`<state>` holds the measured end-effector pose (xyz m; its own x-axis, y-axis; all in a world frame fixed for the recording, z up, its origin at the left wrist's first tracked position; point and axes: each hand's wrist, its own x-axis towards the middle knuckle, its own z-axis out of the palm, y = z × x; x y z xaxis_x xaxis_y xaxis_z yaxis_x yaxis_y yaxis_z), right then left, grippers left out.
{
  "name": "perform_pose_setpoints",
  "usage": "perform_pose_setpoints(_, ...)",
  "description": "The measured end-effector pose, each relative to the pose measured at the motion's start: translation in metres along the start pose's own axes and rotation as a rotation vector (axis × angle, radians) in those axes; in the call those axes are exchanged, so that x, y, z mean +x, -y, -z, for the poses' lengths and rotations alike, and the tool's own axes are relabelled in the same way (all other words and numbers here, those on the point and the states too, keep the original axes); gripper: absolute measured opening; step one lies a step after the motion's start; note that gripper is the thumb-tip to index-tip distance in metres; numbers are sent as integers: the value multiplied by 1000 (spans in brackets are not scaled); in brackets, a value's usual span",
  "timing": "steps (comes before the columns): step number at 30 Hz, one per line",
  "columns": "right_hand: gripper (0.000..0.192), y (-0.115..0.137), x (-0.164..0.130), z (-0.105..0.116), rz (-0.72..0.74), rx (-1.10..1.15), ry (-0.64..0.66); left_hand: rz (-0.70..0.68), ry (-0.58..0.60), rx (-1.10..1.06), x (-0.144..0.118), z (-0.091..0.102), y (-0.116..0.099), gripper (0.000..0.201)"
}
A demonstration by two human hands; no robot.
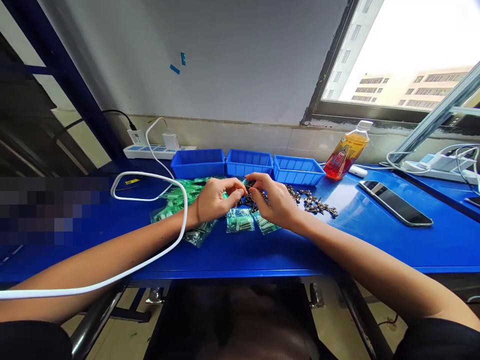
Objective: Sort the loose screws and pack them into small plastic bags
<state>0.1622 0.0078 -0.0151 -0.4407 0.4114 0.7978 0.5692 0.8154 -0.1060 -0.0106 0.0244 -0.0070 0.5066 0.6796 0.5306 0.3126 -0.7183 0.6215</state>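
Note:
My left hand (217,201) is closed in a pinch, thumb against forefinger. My right hand (276,201) is beside it, its thumb and fingers also drawn together close to the left fingertips. Anything between the fingertips is too small to make out. Behind and right of the hands spreads a pile of dark metal screws (318,205). Under and left of my left hand lie many clear packets with green contents (180,195). Just below my hands are a small clear packet of green plugs and screws (240,220) and another such packet (266,223), partly covered by my right hand.
Three blue bins, left (198,164), middle (249,163) and right (299,170), line the wall. A drink bottle (343,155) and a phone (395,203) are to the right. A white cable (185,215) loops over my left forearm. A power strip (150,151) stands behind.

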Motion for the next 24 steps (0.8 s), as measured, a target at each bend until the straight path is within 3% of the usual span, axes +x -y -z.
perform_pose_setpoints(4,21,-3,-2,-2,-24,35,42,-6,-39,2,0,1,0,23)
perform_pose_setpoints(11,18,4,0,3,21,31,-12,-56,-29,-35,0,0,-1,21)
perform_pose_setpoints(19,17,-3,-2,-2,-39,-12,90,-89,-74,-61,-2,1,-1,18)
perform_pose_setpoints(24,16,0,0,0,-29,-10,22,-68,-88,-94,-3,0,-2,15)
